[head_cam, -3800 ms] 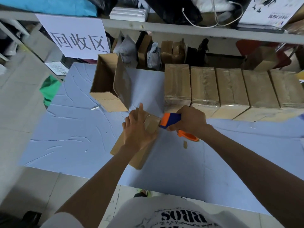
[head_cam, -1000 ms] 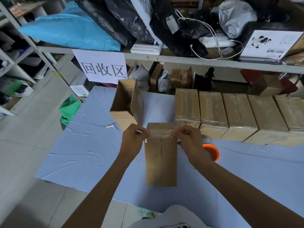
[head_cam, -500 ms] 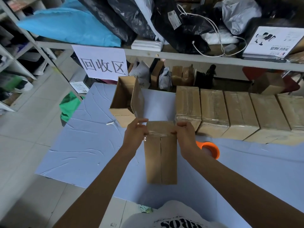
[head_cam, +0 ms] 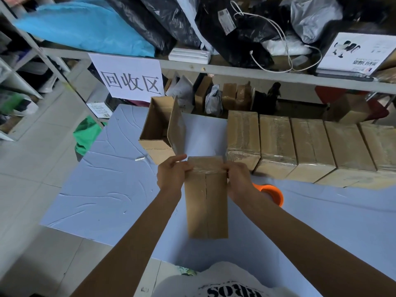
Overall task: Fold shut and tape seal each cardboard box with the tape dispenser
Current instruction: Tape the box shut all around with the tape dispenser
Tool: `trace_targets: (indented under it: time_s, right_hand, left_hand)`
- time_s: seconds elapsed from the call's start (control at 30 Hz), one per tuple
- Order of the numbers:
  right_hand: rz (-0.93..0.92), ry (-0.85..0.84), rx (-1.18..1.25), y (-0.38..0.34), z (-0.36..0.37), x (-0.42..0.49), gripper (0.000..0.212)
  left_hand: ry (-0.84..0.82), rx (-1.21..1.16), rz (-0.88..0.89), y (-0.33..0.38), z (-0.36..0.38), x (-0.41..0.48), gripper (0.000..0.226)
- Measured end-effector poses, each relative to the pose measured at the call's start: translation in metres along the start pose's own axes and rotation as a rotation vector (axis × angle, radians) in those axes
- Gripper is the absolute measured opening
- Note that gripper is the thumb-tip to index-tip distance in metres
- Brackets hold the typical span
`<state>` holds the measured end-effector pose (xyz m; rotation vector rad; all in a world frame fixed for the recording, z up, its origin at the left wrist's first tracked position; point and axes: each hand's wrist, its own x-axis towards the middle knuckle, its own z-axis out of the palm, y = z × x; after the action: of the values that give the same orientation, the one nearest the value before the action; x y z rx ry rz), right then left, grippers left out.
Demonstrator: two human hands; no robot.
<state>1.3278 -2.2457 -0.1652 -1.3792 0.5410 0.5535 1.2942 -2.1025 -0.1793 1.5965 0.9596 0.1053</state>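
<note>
Left hand (head_cam: 171,174) and right hand (head_cam: 237,179) pinch the cardboard box (head_cam: 206,206) at its twelve-o'clock corners, mid-bench (head_cam: 107,189), fingers (head_cam: 186,168) curled over the tape strip (head_cam: 205,166). Best rub it flat down both sides. Tape dispenser (head_cam: 272,192) sits at the box's three o'clock.

Blue-covered table (head_cam: 102,189), wrinkled: closed box (head_cam: 205,206) lying centre-front, orange tape dispenser (head_cam: 273,192) just right of it, open box (head_cam: 158,129) behind-left, taped boxes (head_cam: 276,144) in a touching row far right, small white scrap (head_cam: 140,159) near the open box.
</note>
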Motion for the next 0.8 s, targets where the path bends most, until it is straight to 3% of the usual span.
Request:
trace_targets:
  time_s: [0.13, 0.2, 0.23, 0.33, 0.4, 0.43, 0.53, 0.67, 0.73, 0.8]
  right_hand:
    - [-0.021, -0.037, -0.150, -0.008, -0.004, -0.003, 0.030]
    - [-0.084, -0.120, -0.262, -0.007, -0.001, -0.009, 0.017]
    - [-0.094, -0.125, -0.291, -0.005, 0.001, -0.011, 0.021]
    - [-0.105, -0.091, -0.225, 0.000, 0.009, -0.006, 0.028]
    - [-0.088, -0.059, -0.209, 0.003, 0.012, 0.002, 0.049]
    - [-0.072, -0.034, -0.205, 0.003, 0.013, 0.004, 0.051]
    - [-0.033, 0.046, -0.129, 0.002, 0.012, 0.005, 0.029]
    - [0.102, 0.066, 0.010, -0.003, -0.002, 0.010, 0.031]
    - [0.012, 0.013, -0.133, -0.002, -0.006, 0.009, 0.029]
    - [-0.315, -0.028, -0.337, 0.003, -0.007, 0.005, 0.033]
  left_hand:
    - [-0.026, -0.030, -0.053, 0.003, -0.003, 0.003, 0.022]
    - [-0.011, -0.002, -0.007, -0.001, 0.001, -0.002, 0.022]
    - [-0.003, 0.001, 0.010, -0.002, 0.002, -0.004, 0.021]
    - [-0.015, -0.072, -0.007, -0.003, 0.001, -0.003, 0.019]
    - [-0.031, -0.117, -0.026, 0.000, -0.002, -0.002, 0.018]
    - [-0.035, -0.134, -0.031, 0.001, -0.002, -0.002, 0.019]
    - [-0.039, -0.175, -0.061, 0.002, -0.002, -0.004, 0.023]
    - [-0.027, -0.221, -0.119, -0.002, -0.010, 0.004, 0.023]
    - [-0.040, -0.226, -0.117, -0.002, -0.013, 0.006, 0.021]
    - [-0.060, -0.201, -0.094, -0.002, -0.011, 0.006, 0.019]
